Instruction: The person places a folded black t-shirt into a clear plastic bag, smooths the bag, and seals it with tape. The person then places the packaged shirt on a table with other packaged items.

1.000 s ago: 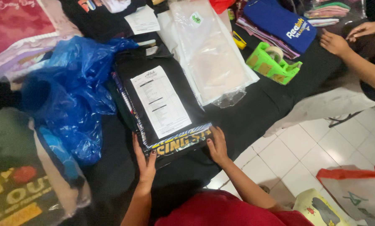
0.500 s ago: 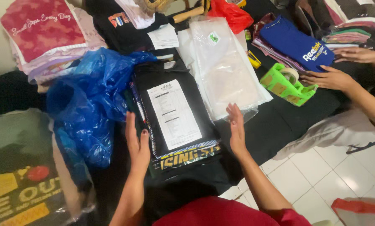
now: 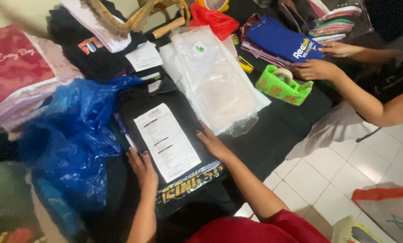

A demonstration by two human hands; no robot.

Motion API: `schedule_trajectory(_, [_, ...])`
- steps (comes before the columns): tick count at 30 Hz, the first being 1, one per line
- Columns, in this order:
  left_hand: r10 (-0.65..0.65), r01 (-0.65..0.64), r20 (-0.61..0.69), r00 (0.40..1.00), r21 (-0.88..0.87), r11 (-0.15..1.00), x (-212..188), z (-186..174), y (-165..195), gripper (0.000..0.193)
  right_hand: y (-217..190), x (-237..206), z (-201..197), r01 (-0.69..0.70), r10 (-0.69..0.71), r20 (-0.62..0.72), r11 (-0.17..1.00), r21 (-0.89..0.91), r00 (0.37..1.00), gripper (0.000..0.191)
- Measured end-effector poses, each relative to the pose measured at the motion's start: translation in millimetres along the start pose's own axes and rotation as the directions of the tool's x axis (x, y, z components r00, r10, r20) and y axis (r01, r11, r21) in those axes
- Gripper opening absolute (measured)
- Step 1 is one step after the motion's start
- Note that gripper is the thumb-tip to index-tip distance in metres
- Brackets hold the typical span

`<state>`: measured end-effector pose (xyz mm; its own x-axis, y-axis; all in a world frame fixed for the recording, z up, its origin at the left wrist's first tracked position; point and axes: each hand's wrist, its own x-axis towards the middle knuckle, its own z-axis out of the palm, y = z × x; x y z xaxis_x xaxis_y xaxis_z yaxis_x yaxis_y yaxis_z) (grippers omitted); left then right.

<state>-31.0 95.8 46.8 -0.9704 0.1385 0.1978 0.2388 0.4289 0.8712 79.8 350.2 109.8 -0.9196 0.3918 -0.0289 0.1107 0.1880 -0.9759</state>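
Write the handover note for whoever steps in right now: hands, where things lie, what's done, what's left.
Left hand: flat against the left edge of the black folded shirt, no grip.
Right hand: flat on the shirt's right edge, no grip.
White sheet lies on top of the shirt.
Blue bag sits to the left, clear bags to the right.
Another person's hands are at the green tape dispenser and a blue shirt.
Done: shirt folded, sheet placed.
Left: shirt is not bagged.
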Motion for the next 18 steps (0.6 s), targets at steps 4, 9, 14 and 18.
schedule_trajectory(4, [-0.053, 0.053, -0.005, 0.999, -0.015, 0.998, -4, 0, -6, 0.074, 3, -5, -1, -0.110, 0.110, -0.003, 0.993, 0.036, 0.994, 0.076])
schedule_trajectory(9, [0.015, -0.017, -0.023, 1.000, -0.069, 0.997, -22, -2, -7, 0.074, -5, -20, 2, -0.163, 0.163, -0.004, 0.987, 0.003, 0.987, 0.080])
schedule_trajectory(14, [0.046, -0.047, -0.019, 0.999, -0.108, 0.993, -50, -5, -14, 0.074, -14, -49, 1, -0.085, 0.085, -0.012, 0.995, -0.049, 0.996, 0.081])
schedule_trajectory(18, [0.057, -0.059, -0.023, 0.998, -0.124, 0.990, -71, -9, -18, 0.074, -15, -70, 0, -0.160, 0.153, -0.056, 0.975, -0.152, 0.987, 0.082])
